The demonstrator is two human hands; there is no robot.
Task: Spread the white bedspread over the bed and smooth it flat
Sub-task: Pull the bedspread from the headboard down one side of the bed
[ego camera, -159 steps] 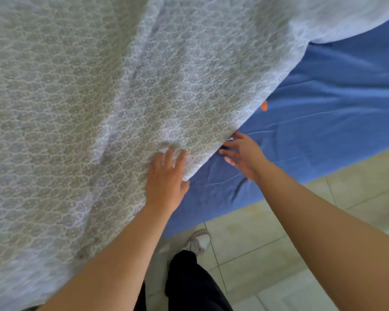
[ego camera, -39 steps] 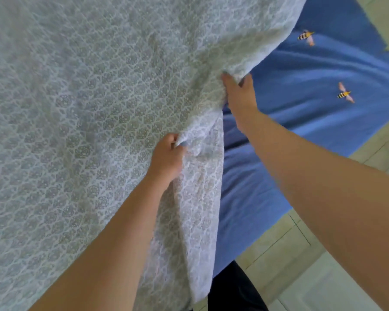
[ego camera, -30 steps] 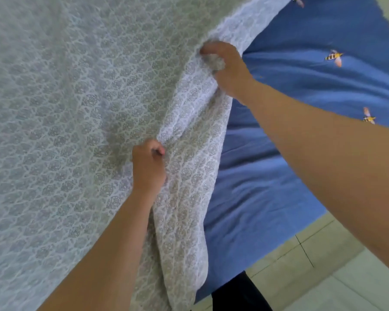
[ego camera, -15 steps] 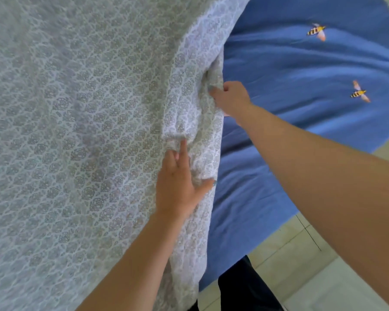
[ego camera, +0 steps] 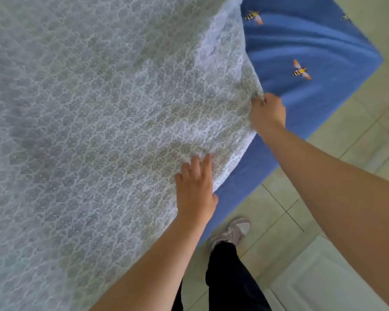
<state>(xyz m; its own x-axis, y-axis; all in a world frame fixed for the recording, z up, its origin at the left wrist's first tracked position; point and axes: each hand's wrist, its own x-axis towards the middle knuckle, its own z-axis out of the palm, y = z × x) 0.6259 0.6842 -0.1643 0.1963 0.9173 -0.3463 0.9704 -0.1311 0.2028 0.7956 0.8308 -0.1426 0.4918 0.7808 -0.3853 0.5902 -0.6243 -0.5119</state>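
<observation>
The white bedspread [ego camera: 103,122], patterned with small grey motifs, covers the left and middle of the bed. The blue sheet with bee prints [ego camera: 305,48] shows bare at the right, down to the bed's corner. My right hand [ego camera: 267,113] pinches the bedspread's right edge, fingers closed on the cloth. My left hand [ego camera: 195,187] lies flat on the bedspread near its lower edge, fingers spread and pressing on the fabric.
Pale tiled floor [ego camera: 279,212] runs along the bed's near side and right. My shoe [ego camera: 231,232] and dark trouser leg stand close to the bed edge. A white panelled surface [ego camera: 323,281] lies at the lower right.
My right hand has carried the bedspread's edge rightward and toward me, uncovering less blue sheet. The bunched fold has flattened. My left hand stays flat, now lower on the cloth.
</observation>
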